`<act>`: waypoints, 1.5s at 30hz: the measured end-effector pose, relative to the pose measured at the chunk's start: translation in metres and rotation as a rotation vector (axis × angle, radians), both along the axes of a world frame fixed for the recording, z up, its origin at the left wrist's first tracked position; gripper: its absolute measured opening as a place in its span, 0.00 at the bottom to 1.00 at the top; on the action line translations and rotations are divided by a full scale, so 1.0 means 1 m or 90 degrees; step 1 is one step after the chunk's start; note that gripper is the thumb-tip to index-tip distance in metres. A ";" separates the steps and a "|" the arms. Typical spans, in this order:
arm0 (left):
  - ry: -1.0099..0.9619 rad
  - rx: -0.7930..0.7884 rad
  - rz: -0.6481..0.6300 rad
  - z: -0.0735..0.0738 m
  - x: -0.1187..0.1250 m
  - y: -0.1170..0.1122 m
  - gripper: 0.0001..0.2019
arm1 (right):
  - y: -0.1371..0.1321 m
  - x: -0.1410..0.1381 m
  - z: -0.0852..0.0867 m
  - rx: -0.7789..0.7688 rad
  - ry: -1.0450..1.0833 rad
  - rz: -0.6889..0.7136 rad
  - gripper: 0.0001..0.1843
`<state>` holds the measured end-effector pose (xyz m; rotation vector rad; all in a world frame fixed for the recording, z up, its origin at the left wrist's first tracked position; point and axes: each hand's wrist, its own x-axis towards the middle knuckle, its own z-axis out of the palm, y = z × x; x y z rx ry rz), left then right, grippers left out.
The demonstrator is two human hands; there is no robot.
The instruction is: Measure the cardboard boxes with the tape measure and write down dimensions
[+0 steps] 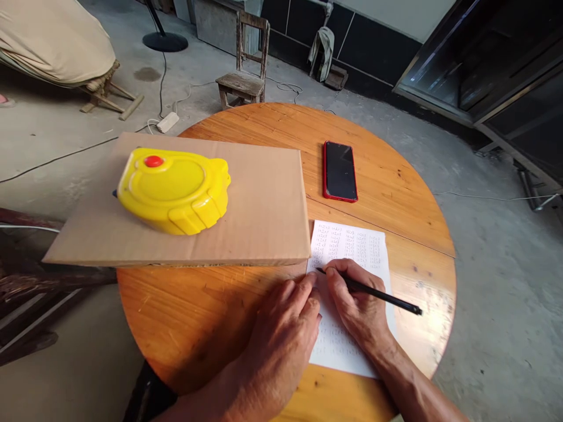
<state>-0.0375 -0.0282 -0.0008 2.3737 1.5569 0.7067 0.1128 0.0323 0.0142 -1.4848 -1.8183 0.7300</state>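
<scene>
A black pen (pixel 378 291) is pinched in my right hand (pixel 358 302), its tip on a white sheet of paper (pixel 352 349). Rows of small handwritten characters fill the upper part of the sheet, and more rows show faintly lower down. My left hand (pixel 285 331) rests on the sheet's left edge and the table, holding nothing, with its fingers slightly bent and lying down. Just beyond it lies a flat cardboard box (pixel 264 199). On the cardboard sits a yellow plastic case (pixel 176 187) with a red button, shaped like a tape measure.
The round wooden table (pixel 189 316) carries all of this. Behind the paper lies a phone (pixel 340 171) in a red case. Across the floor stand a small wooden chair (pixel 241 82) and a cloth-covered recliner (pixel 57 47), with a power strip (pixel 168 122) and cables nearby.
</scene>
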 end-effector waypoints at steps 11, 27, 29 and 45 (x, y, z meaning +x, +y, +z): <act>-0.004 -0.012 0.002 0.002 0.002 0.005 0.12 | 0.000 0.004 -0.001 0.006 0.011 -0.038 0.08; -0.015 0.001 -0.002 0.002 0.001 0.004 0.11 | -0.001 0.005 -0.004 -0.002 0.016 -0.028 0.07; -0.020 -0.005 0.001 0.001 0.001 0.003 0.12 | -0.001 0.005 -0.004 0.000 0.016 -0.029 0.07; -0.021 -0.007 -0.003 0.004 0.001 0.006 0.12 | 0.001 0.002 -0.002 -0.004 0.022 -0.031 0.08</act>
